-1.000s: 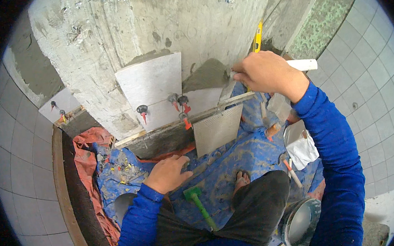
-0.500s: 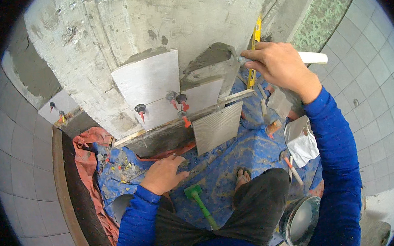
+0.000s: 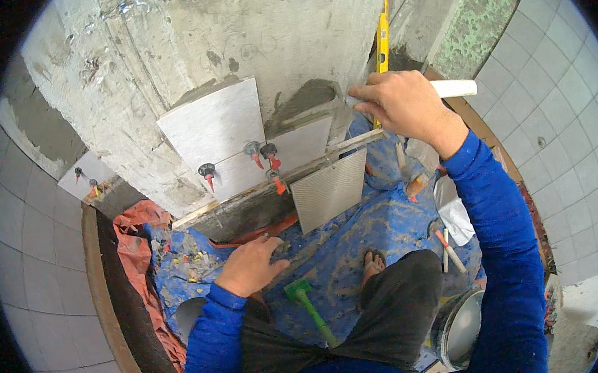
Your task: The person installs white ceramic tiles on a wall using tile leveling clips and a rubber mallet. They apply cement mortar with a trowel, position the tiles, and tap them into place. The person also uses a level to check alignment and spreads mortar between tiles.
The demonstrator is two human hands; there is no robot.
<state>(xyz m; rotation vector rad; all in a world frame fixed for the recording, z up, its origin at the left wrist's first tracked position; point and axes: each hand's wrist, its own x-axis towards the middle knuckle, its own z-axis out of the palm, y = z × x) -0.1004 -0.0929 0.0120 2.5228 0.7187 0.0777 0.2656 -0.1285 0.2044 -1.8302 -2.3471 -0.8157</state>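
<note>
My right hand [image 3: 402,110] is closed on a white-handled trowel [image 3: 455,88] at the right of a patch of grey mortar [image 3: 303,96] on the concrete wall. A yellow spirit level [image 3: 381,39] stands upright behind that hand. Two white tiles [image 3: 207,116] and a third beside them sit on the wall, with several red-and-black levelling clips [image 3: 271,157] on their joints. Below these, a tile with a ridged back [image 3: 327,191] leans against a wooden batten [image 3: 194,218]. My left hand [image 3: 249,266] is lower left, fingers apart and slightly curled, above the blue tarp.
The blue tarp [image 3: 351,231] holds a green-handled tool [image 3: 315,313], red-handled tools [image 3: 449,252] and scattered clips. A bucket [image 3: 461,327] stands by my right knee. An orange sheet [image 3: 133,246] lies at left. Grey tiled walls [image 3: 46,287] flank both sides.
My right hand rose and moved right with the trowel, then came slightly left. The view has shifted, showing more of the yellow level. My left hand stays about where it was.
</note>
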